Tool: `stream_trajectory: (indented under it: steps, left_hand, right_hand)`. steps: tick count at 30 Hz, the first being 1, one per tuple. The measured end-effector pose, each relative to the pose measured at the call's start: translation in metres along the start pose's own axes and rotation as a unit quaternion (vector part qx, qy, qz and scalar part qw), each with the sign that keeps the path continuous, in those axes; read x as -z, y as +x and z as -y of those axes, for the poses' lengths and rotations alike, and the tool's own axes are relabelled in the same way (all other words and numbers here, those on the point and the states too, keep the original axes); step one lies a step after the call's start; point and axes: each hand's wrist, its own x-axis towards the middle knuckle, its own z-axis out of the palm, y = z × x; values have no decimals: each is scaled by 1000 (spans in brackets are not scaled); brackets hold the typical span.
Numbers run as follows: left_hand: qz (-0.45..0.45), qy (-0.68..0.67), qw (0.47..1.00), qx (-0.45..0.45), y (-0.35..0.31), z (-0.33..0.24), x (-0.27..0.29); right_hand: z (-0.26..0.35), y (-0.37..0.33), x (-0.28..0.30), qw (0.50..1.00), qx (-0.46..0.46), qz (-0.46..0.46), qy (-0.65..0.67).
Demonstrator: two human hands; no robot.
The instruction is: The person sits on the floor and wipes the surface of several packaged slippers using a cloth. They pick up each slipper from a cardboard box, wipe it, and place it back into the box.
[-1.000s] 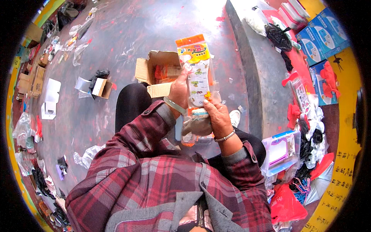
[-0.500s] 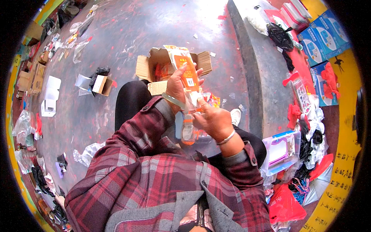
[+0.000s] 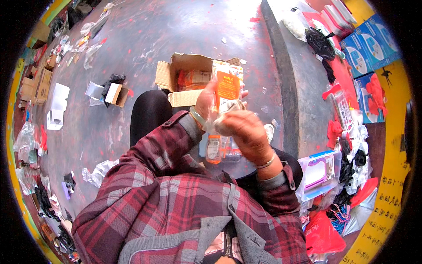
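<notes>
Your packet (image 3: 228, 86) has flipped since a second ago: orange back up, front hidden, held near the cardboard box (image 3: 181, 99). Your left hand (image 3: 205, 102) wraps its fingers round it; your right hand (image 3: 247, 128), blurred, seems curled tightly on its lower end.

You came in bold plaid, a jacket (image 3: 171, 200) crossed in maroon, red and pale grey! Plain grey ran along its broad collar (image 3: 147, 248), and grey again banded your left cuff (image 3: 190, 124) and right cuff (image 3: 271, 181), each sleeve sporting a buttoned tab. Look at those wrists: a pale, thick bangle (image 3: 197, 115) on your left, a slimmer silvery bracelet (image 3: 267, 160) on your right! Below, you wore black trousers (image 3: 150, 112) and a white shoe (image 3: 269, 131).
</notes>
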Motion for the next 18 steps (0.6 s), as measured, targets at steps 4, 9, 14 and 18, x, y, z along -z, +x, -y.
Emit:
stream_trajectory:
  steps: [4,9,14,18]
  left_hand:
    - [-6,48,998,28,-4,15,12]
    - [-48,217,973,55,-17,46,29]
    - [-41,238,956,164,-32,52,6]
    - [1,269,947,173,-36,49,11]
  right_hand:
    - [10,-2,-10,987,40,20,-157]
    - [-12,1,8,967,6,-56,-250]
    - [-36,-5,22,955,-49,-134,-259]
    - [-52,-8,33,937,-155,-155,-273]
